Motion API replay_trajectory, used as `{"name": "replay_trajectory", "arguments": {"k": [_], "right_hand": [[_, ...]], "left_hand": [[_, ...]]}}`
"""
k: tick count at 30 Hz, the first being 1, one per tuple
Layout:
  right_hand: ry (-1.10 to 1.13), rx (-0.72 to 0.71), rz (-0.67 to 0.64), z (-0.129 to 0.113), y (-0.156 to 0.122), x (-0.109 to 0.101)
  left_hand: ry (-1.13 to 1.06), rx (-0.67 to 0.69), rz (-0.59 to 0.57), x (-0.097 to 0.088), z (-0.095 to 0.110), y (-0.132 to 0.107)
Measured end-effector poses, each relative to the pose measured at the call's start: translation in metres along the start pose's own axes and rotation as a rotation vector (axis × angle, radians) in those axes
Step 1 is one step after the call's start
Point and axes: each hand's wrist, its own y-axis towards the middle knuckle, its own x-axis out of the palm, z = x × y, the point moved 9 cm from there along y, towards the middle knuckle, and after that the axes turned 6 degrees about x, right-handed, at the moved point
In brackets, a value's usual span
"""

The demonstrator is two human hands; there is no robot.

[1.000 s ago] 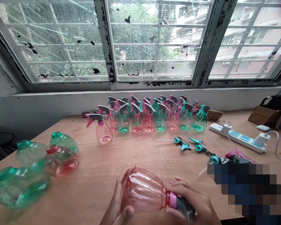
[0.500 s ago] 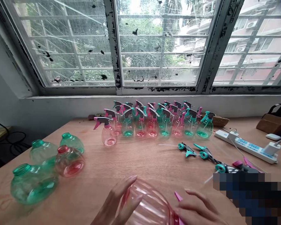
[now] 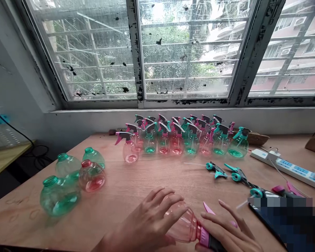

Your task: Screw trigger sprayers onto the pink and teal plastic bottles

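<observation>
A clear pink spray bottle [image 3: 185, 224] lies tilted on its side at the bottom centre, neck to the right. Over its body is my left hand [image 3: 153, 215], fingers wrapped round it. The pink and black spray head [image 3: 205, 238] sits at the bottle's neck. My right hand [image 3: 229, 229] grips that head, one finger raised; its palm side is hidden. Loose teal and black spray heads [image 3: 238, 175] lie beyond my right hand. To the left stand several open bottles without heads, among them a green bottle [image 3: 59, 197] and a pink bottle [image 3: 92, 178].
Assembled spray bottles [image 3: 177, 141] stand in rows along the wall under the window. A white power strip [image 3: 296, 169] with cables lies at the right. At the lower right is a dark flat object [image 3: 267, 220], partly blurred out. The wooden table's [image 3: 147, 175] left edge slants toward me.
The bottle has turned and moved lower, showing its neck and spray head. My left hand has shifted from its side to over its body. The view has swung left.
</observation>
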Motion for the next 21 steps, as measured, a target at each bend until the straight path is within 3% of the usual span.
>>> {"name": "replay_trajectory", "arguments": {"k": [5, 10, 13, 16, 19, 21], "right_hand": [[0.111, 0.153, -0.001, 0.019, -0.001, -0.001], [0.215, 0.480, -0.083, 0.040, -0.004, 0.005], [0.179, 0.504, -0.073, 0.043, -0.006, 0.007], [-0.020, 0.362, 0.043, 0.030, -0.004, 0.000], [-0.214, 0.297, 0.123, 0.019, -0.004, -0.005], [-0.255, 0.288, 0.101, 0.017, -0.004, -0.001]], "left_hand": [[0.089, -0.005, 0.034, 0.004, 0.008, -0.002], [0.135, 0.031, 0.076, 0.003, 0.013, 0.000], [0.131, 0.045, 0.121, 0.005, 0.007, 0.001], [-0.004, -0.023, 0.256, 0.004, -0.018, 0.000], [-0.055, -0.174, 0.426, -0.004, -0.062, -0.004], [-0.083, -0.281, 0.516, -0.009, -0.096, -0.008]]}}
